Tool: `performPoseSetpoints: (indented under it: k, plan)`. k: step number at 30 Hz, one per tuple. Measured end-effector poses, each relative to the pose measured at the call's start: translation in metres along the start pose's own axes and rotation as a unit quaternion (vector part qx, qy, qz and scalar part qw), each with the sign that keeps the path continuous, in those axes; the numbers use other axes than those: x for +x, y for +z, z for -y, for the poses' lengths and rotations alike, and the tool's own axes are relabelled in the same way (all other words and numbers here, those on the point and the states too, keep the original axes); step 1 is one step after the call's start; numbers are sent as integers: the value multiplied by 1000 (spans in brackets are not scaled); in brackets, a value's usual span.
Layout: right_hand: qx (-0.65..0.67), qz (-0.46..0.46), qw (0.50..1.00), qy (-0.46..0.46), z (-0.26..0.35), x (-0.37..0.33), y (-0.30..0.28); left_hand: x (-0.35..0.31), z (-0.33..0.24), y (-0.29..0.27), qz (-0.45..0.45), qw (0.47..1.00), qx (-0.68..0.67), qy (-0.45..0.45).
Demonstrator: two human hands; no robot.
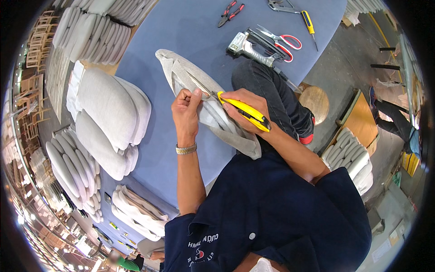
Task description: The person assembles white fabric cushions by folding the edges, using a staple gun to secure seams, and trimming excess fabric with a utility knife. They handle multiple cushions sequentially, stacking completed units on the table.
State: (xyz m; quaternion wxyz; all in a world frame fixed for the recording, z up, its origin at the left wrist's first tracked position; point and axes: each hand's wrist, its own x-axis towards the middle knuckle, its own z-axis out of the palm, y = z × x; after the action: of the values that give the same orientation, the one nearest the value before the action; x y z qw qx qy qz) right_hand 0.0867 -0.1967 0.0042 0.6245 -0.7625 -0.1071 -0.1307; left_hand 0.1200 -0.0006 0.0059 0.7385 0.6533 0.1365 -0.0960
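Note:
A long grey fabric-covered seat pad (pixel 186 67) is tilted up in front of me, its underside facing me with the fabric edges folded inward around a pale inner area. At its near edge, my left hand (pixel 185 109) is closed, thumb and fingers pinching the fabric edge. A wristwatch with a metal band sits on that wrist. My right hand (pixel 254 103) is wrapped around a yellow and black utility knife (pixel 247 111), whose tip points left to the fabric beside my left thumb. The exact contact of the blade is too small to make out.
On the blue table (pixel 149 27) lie pliers (pixel 230 13), red-handled scissors (pixel 285 41), a staple gun (pixel 249 47) and a yellow screwdriver (pixel 308 21). Grey pads (pixel 106 106) are stacked at left. A wooden stool (pixel 314 104) stands right of my bent leg.

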Motion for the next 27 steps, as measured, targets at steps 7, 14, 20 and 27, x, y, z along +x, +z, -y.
performPoseSetpoints:
  k: [7,14,20,27]
  plan:
    - [-18,0,1000,-11,-2,-1,2,0,0,2,7,1000,-17,1]
    - [-43,27,998,-24,2,-1,-1,-1,6,0,-3,1000,-12,17]
    - [-52,55,997,-26,3,-7,-7,-9,-2,1,30,999,-16,-4]
    - [-42,67,997,15,11,-27,-23,-13,-22,7,18,999,8,43]
